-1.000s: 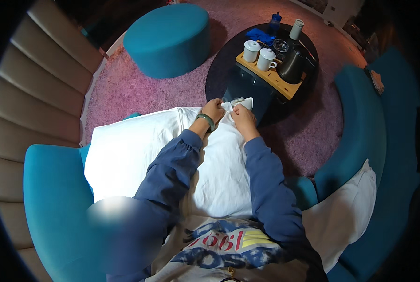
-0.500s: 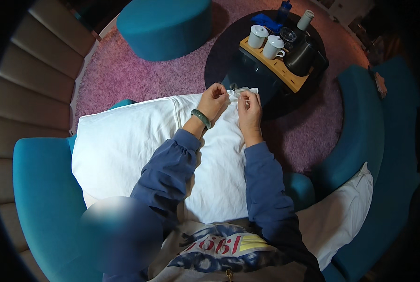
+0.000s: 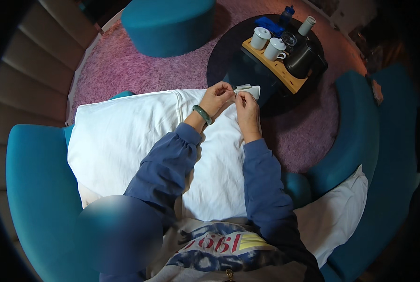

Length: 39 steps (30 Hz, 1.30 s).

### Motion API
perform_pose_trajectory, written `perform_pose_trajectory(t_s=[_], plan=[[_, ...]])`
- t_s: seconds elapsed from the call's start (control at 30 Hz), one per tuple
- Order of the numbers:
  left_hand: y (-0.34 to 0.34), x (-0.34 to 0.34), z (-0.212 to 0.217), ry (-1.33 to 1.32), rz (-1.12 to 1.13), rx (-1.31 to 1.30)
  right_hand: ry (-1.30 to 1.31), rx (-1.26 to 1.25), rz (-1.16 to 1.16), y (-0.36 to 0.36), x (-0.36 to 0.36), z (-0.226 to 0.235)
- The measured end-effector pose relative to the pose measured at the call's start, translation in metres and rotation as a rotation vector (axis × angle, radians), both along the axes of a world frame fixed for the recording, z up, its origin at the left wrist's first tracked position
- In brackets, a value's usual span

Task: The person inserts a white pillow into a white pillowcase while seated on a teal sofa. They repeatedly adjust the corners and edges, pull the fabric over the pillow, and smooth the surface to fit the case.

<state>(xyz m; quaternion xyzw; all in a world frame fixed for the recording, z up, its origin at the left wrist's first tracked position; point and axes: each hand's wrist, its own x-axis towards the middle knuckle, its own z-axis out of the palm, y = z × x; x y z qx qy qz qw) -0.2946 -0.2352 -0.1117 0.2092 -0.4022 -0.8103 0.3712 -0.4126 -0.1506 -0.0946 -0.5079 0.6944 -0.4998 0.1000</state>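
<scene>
Pillowcase corner (image 3: 248, 89) pinched by both hands as before, pillow (image 3: 125, 136) shifted left.

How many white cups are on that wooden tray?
2. One white cup stands at the far left end of the wooden tray; the other cup is right beside it, next to the dark kettle. Others may be hidden.

No packages, labels, signs or screens can be made out here
</scene>
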Motion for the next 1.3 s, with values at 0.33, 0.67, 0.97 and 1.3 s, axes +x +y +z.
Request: perform_pose_trajectory(t_s=[0.33, 0.67, 0.97, 1.3], plan=[[0.020, 0.011, 0.030, -0.471, 0.100, -0.379, -0.262, -0.011, 0.033, 0.007, -0.005, -0.015], [0.030, 0.021, 0.044, -0.672, 0.522, -1.341, -0.296, -0.036, 0.068, 0.007, -0.004, -0.017], [0.021, 0.018, 0.025, -0.692, 0.625, -1.215, -0.280, 0.010, 0.076, 0.007, -0.004, -0.019], [0.010, 0.017, 0.006, -0.602, 0.508, -0.827, -0.180, 0.053, 0.129, 0.013, 0.010, 0.004]])
